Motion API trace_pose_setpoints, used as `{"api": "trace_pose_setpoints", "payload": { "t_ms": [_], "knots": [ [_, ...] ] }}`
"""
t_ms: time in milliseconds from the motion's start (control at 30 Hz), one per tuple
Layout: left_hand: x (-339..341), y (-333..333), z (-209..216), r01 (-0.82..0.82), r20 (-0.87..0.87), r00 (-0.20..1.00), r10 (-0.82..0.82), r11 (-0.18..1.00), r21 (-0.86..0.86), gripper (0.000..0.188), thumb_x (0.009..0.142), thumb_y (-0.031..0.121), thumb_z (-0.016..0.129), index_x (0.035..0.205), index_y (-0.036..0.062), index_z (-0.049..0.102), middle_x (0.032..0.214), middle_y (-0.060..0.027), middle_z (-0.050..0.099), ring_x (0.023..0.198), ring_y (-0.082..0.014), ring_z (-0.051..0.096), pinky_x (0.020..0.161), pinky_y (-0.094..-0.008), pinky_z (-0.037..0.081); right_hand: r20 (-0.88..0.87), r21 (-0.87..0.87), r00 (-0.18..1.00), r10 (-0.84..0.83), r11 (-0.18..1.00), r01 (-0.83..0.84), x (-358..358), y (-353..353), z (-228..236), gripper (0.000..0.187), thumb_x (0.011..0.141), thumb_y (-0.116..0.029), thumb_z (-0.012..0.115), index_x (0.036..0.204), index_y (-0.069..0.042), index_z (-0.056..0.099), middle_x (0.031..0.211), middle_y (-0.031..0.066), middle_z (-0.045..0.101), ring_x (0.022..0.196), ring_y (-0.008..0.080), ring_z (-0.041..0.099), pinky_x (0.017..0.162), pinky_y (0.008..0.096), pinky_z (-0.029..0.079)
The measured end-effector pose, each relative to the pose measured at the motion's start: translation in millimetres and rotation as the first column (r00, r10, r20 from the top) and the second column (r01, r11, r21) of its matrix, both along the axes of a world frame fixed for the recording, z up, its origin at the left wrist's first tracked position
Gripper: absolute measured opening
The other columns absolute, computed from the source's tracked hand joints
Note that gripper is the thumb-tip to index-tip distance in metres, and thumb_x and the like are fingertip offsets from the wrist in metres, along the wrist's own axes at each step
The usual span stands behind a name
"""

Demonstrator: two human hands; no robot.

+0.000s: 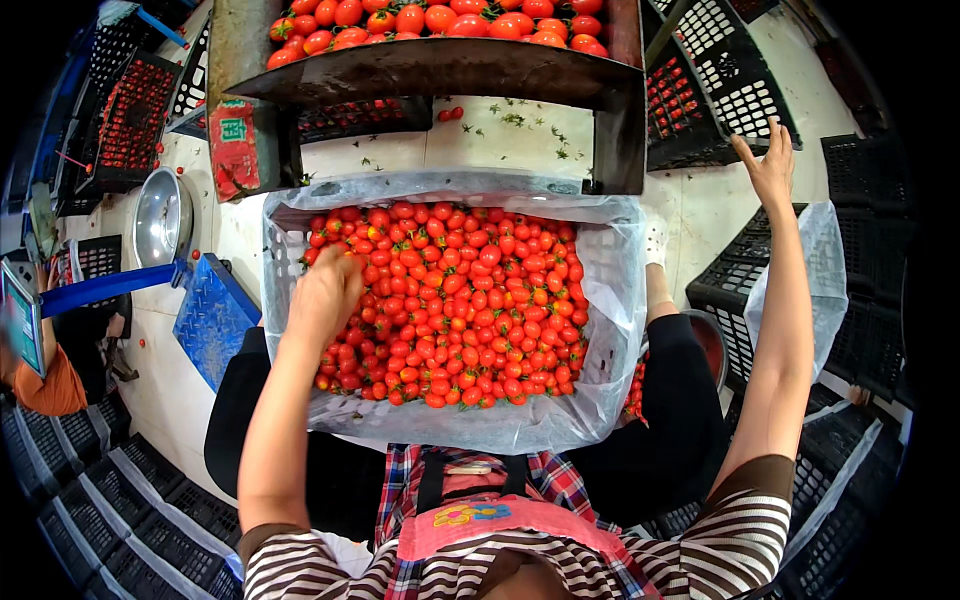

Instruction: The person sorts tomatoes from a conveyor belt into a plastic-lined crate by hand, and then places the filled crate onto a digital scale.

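Observation:
A crate (622, 300) lined with clear plastic stands between my knees, full of small red cherry tomatoes (460, 300). Over the left part of the heap is my left hand (328, 288), its fingers curled down; what they hold, if anything, is hidden. Off to the far right, my right hand (772, 172) is raised with its fingers stretched and apart, holding nothing. It is beside the near edge of a black slatted crate (735, 85). Just beyond the lined crate, a dark metal chute (460, 75) has more cherry tomatoes (430, 20) behind its lip.
A metal bowl (163, 218) and a blue metal plate (215, 318) are at left. Black crates (130, 490) are stacked around, and plastic film (825, 270) hangs over one at right. Green stem bits (515, 118) lie on the floor. Another person's orange sleeve (48, 385) shows at far left.

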State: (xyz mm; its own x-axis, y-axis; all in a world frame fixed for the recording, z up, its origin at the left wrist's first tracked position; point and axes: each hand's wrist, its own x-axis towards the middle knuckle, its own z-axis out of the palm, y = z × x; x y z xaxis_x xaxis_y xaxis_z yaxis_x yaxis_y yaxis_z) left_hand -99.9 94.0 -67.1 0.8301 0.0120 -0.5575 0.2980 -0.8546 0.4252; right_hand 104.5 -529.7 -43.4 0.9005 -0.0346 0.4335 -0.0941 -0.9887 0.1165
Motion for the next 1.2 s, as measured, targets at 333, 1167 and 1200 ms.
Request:
{"api": "trace_pose_setpoints", "payload": {
  "t_ms": [333,1167,1200],
  "knots": [
    [24,-93,-72,-0.209,0.455,0.885,0.101,0.958,0.195,0.058,0.076,0.058,0.063,0.113,0.0128,0.062,0.125,-0.0148,0.053,0.122,-0.0394,0.040,0.097,-0.0647,0.032,-0.170,0.565,0.956,0.238,0.819,-0.103,53,5,-41,0.055,0.084,-0.044,0.067,0.116,0.001,0.059,0.106,0.0205,0.064,0.105,0.0352,0.059,0.092,0.0407,0.044],
    [-61,-43,-53,-0.178,0.169,0.981,0.098,0.802,0.571,0.060,0.087,0.043,0.051,0.139,0.0142,0.045,0.149,-0.0109,0.032,0.140,-0.0377,0.017,0.102,-0.0702,0.019,-0.136,0.989,0.949,0.283,-0.012,0.146,-230,211,18,0.023,0.092,-0.015,0.059,0.113,-0.005,0.059,0.093,0.0022,0.063,0.080,0.0086,0.058,0.067,0.0242,0.046],
    [-63,-44,-59,-0.129,0.105,0.991,0.084,0.800,0.586,0.061,0.088,0.047,0.048,0.140,0.0149,0.044,0.150,-0.0081,0.032,0.140,-0.0378,0.016,0.102,-0.0708,0.018,-0.158,0.987,0.935,0.317,0.052,0.149,-256,230,13,0.022,0.092,-0.014,0.059,0.111,-0.004,0.060,0.092,0.0027,0.062,0.079,0.0083,0.057,0.069,0.0237,0.046]
  ]
}}
